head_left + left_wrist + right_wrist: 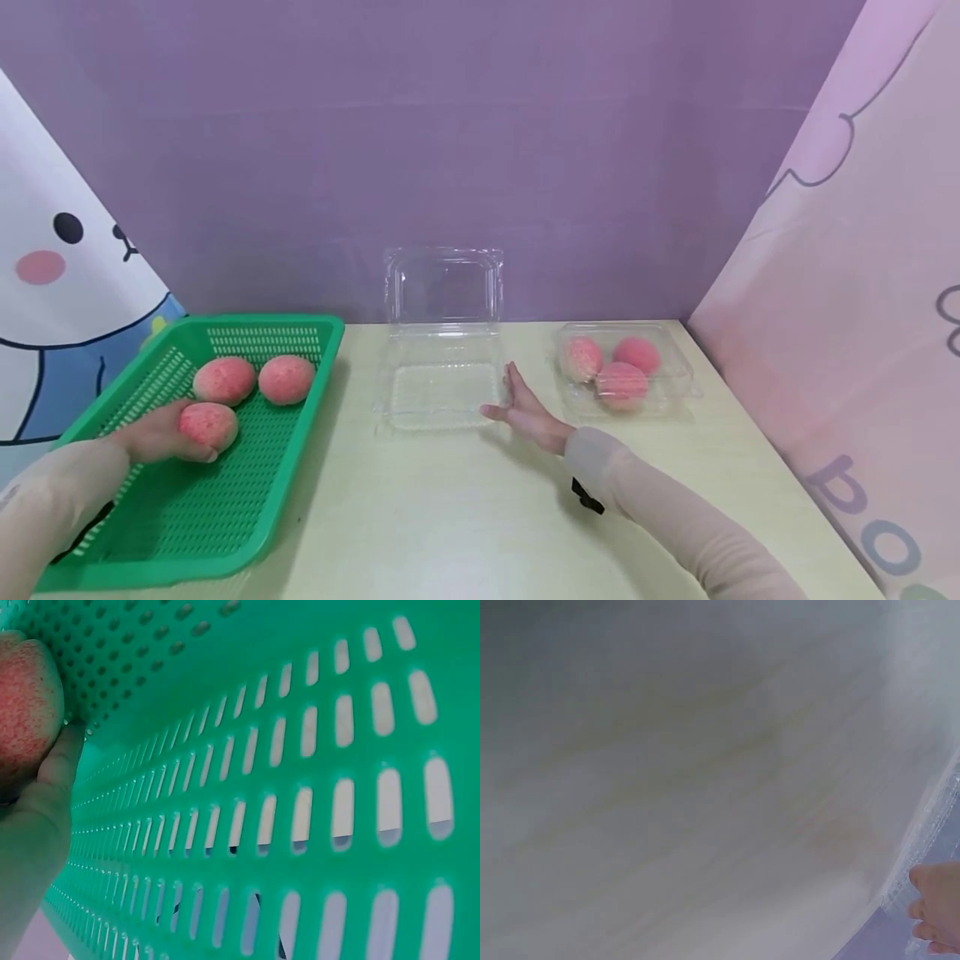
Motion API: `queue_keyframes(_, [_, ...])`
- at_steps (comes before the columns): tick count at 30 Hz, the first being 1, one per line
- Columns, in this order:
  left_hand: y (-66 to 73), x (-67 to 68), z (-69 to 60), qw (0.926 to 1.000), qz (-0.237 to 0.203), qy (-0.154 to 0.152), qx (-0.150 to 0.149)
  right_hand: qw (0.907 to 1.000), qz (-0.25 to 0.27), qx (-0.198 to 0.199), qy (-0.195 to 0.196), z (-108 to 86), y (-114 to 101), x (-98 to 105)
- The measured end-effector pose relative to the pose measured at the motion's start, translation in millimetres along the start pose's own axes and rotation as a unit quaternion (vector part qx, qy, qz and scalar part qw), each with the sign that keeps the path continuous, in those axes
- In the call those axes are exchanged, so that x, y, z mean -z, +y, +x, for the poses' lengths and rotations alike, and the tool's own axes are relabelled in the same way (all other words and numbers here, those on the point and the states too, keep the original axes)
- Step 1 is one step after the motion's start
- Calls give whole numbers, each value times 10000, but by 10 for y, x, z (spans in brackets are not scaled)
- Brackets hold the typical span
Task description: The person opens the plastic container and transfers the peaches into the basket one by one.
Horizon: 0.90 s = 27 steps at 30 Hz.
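Note:
In the head view my left hand (155, 433) is inside the green basket (296, 483), its fingers and thumb curled round a speckled pink peach (208, 426). The left wrist view shows that peach (28, 705) at its left edge, beside the basket's slotted wall. Two more peaches lie just beyond, one peach (224, 381) close behind the held one and another peach (287, 379) to its right. My right hand (528, 414) is at the right side of a clear plastic clamshell box (442, 396), fingers extended and thumb apart. The box's lid (444, 287) stands upright at the back.
A second clear box (667, 375) at the right back of the pale table (420, 517) holds three peaches. A purple backdrop (480, 150) rises behind the table, with printed cloth panels on both sides. In the right wrist view a sleeve-like pale surface blocks most of the picture.

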State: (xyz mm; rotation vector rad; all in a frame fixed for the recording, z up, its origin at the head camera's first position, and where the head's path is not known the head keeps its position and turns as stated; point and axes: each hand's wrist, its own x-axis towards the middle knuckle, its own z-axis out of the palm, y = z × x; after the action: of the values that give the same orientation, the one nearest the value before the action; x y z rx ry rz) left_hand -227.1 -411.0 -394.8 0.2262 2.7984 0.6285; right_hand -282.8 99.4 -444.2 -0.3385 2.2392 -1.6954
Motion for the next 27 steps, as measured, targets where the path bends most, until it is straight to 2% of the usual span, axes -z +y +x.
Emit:
queue_keyframes(6, [-16, -6, 36, 9999, -118, -40, 35, 10000, 37, 9, -43, -7, 0, 25])
queue_keyframes(17, [73, 104, -25, 9970, -525, -528, 224, 10000, 34, -67, -31, -7, -5, 10])
queue_keyframes(22, [167, 240, -28, 9955, -554, -677, 376, 10000, 0, -99, 0, -14, -6, 16])
queue_keyframes(27, [338, 369, -11, 9972, -328, -531, 415, 9999, 9, -87, 50, -8, -2, 18])
